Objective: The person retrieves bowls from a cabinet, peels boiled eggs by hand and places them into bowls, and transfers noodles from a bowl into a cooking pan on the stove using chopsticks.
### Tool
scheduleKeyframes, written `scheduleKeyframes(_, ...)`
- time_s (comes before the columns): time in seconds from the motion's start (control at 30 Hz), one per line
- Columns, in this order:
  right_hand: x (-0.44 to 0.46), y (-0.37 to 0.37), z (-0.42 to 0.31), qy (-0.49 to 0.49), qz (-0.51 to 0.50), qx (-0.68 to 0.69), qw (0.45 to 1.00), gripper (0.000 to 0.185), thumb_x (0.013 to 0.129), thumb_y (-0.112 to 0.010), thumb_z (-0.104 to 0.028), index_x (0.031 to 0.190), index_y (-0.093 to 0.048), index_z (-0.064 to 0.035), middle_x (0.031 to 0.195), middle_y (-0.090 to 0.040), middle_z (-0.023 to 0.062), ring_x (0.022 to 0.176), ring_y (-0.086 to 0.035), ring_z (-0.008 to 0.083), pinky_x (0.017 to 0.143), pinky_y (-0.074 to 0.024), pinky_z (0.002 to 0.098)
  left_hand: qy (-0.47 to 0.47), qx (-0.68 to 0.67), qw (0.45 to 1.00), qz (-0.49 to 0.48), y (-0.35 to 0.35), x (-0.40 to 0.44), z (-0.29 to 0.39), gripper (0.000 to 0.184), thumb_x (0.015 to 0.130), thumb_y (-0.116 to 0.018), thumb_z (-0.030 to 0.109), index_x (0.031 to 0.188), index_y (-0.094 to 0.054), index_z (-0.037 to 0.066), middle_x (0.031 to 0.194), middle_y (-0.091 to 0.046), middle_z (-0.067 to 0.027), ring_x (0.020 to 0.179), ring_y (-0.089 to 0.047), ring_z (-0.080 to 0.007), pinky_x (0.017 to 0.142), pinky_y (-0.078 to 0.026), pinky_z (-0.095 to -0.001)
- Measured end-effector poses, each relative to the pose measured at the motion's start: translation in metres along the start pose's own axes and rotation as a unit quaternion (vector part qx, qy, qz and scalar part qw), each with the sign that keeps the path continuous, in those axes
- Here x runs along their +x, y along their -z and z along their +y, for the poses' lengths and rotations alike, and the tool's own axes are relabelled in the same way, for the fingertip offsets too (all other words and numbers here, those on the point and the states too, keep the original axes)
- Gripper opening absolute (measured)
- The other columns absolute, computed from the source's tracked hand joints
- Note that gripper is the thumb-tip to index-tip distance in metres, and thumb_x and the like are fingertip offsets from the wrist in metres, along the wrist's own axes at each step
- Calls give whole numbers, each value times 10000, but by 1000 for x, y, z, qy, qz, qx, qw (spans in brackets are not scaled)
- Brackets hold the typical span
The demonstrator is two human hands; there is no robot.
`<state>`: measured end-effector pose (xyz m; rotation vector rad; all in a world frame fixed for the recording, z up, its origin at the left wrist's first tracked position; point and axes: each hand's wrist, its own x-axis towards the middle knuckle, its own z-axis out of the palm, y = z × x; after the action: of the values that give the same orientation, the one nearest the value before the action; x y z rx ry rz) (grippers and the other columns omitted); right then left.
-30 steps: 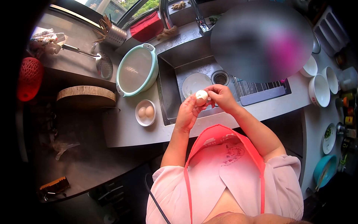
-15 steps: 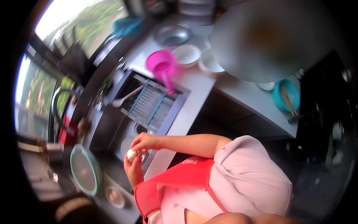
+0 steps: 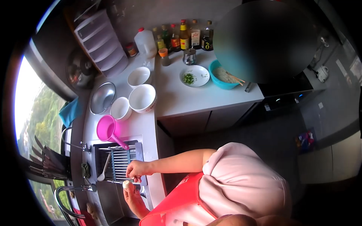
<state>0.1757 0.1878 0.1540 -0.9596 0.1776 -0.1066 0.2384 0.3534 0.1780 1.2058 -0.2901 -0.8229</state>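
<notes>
My left hand is closed around a small white roundish thing, possibly a garlic bulb or an egg; its kind is unclear. Just above it, my right hand is curled with fingers pinched together close to the white thing, and what they hold is hidden. Both hands are over the sink's near edge. Under and beside them is a metal drain rack with a pale long-handled spoon lying on it. A pink dipper rests at the sink's corner, its handle reaching over the rack.
White bowls and a metal basin stand beyond the dipper. Farther along are a plate of chopped greens, a turquoise bowl with chopsticks and several sauce bottles. A faucet and knife block border the sink.
The view has swung, bringing the bottles and far counter into sight and taking the green-rimmed basin out. My hands have drawn slightly apart, with the white thing still in the left.
</notes>
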Motion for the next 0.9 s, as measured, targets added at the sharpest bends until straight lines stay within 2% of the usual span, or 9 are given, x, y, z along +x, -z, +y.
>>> scheduleKeyframes(0.1, -6, 6, -3, -1, 3, 13, 1000, 141, 779, -567, -59, 857, -583, 57, 668, -582, 109, 526, -592, 171, 411, -484, 268, 10, -23, 998, -54, -6, 7, -1, 315, 854, -582, 159, 1126, -499, 24, 951, -569, -15, 792, -511, -47, 648, -367, -175)
scheduleKeyframes(0.2, -18, 6, -12, 1, -23, -5, 1000, 201, 802, -611, -152, 861, -587, 38, 680, -588, 108, 531, -594, 187, 429, -487, 286, -16, -20, 999, -29, -26, 4, 0, 356, 843, -593, 158, 1154, -480, 26, 997, -559, -32, 828, -533, -75, 661, -385, -185)
scheduleKeyframes(0.37, -6, 1, 1, -68, -42, 0, 997, 342, 813, -619, -226, 1039, -567, 26, 884, -616, 120, 694, -610, 167, 581, -510, 279, -53, 118, 991, 17, -9, -7, 2, 458, 732, -661, 10, 1145, -464, 3, 1000, -546, -73, 883, -555, -147, 738, -458, -238)
scheduleKeyframes(0.4, -6, 0, -2, -77, -48, 20, 996, 343, 815, -618, -218, 1050, -562, 25, 886, -615, 114, 708, -610, 166, 594, -511, 279, -59, 149, 986, 47, -12, -8, 3, 476, 706, -690, 6, 1129, -474, 0, 999, -547, -71, 881, -552, -146, 762, -460, -242)
scheduleKeyframes(0.47, -3, 3, -8, -99, -42, 3, 994, 295, 833, -583, -185, 1034, -564, 30, 851, -610, 102, 689, -601, 160, 571, -507, 275, -80, 120, 989, 21, -8, -2, -4, 474, 693, -718, 35, 1108, -490, 1, 987, -561, -69, 883, -553, -133, 772, -459, -245)
scheduleKeyframes(0.53, -5, -5, -13, -87, -53, 14, 995, 219, 826, -569, -163, 930, -589, 29, 759, -599, 97, 595, -577, 143, 502, -466, 255, -59, 77, 995, 15, -7, -7, -3, 469, 700, -717, 46, 1110, -492, 1, 988, -572, -63, 882, -560, -136, 774, -459, -248)
scheduleKeyframes(0.67, -2, -18, -11, -95, -88, 25, 991, 180, 837, -584, -153, 894, -588, 17, 738, -601, 82, 599, -577, 127, 489, -484, 242, -71, 22, 997, 22, 4, -20, -1, 463, 731, -692, 64, 1134, -478, -12, 1003, -588, -85, 872, -584, -158, 737, -485, -272)
scheduleKeyframes(0.8, 7, -23, -3, -105, -116, 14, 988, 195, 836, -586, -145, 927, -595, 27, 751, -606, 84, 605, -577, 124, 498, -492, 248, -68, 27, 997, 36, 11, -31, -1, 424, 775, -669, 148, 1131, -493, -1, 999, -600, -83, 904, -579, -162, 765, -461, -274)
scheduleKeyframes(0.9, 9, -32, -2, -115, -140, 22, 983, 263, 835, -582, -132, 1037, -583, 38, 819, -614, 94, 636, -580, 122, 523, -498, 253, -73, -10, 996, 44, 21, -34, -11, 419, 786, -666, 190, 1125, -506, 4, 997, -600, -72, 928, -569, -155, 818, -432, -278)
